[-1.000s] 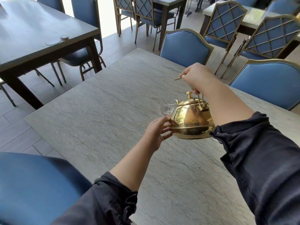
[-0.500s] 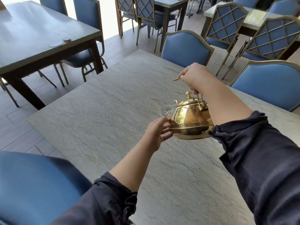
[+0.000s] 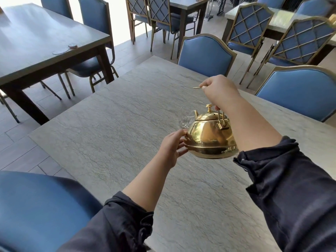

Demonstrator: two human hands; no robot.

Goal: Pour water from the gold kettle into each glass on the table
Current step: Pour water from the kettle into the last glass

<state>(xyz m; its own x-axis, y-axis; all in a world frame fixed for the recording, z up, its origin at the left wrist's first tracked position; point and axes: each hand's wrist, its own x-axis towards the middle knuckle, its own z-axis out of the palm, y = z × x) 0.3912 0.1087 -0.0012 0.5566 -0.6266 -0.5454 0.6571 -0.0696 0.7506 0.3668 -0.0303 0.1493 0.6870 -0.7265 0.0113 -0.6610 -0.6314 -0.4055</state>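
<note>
The gold kettle (image 3: 211, 138) hangs over the grey stone table (image 3: 112, 135), tilted forward with its spout over a clear glass (image 3: 185, 118) that stands just beyond it. My right hand (image 3: 217, 90) is closed around the kettle's thin wire handle from above. My left hand (image 3: 172, 144) presses its fingers against the kettle's lower left side. Any water stream or level in the glass is too faint to make out. The kettle and my right forearm hide the table behind them.
Blue padded chairs stand at the far side (image 3: 205, 55), at the right (image 3: 300, 91) and close at my lower left (image 3: 36, 206). A dark table (image 3: 36, 42) with small items stands to the left across tiled floor. More chairs and tables fill the back.
Hands, kettle and glass keep almost the same pose; the view has shifted slightly.
</note>
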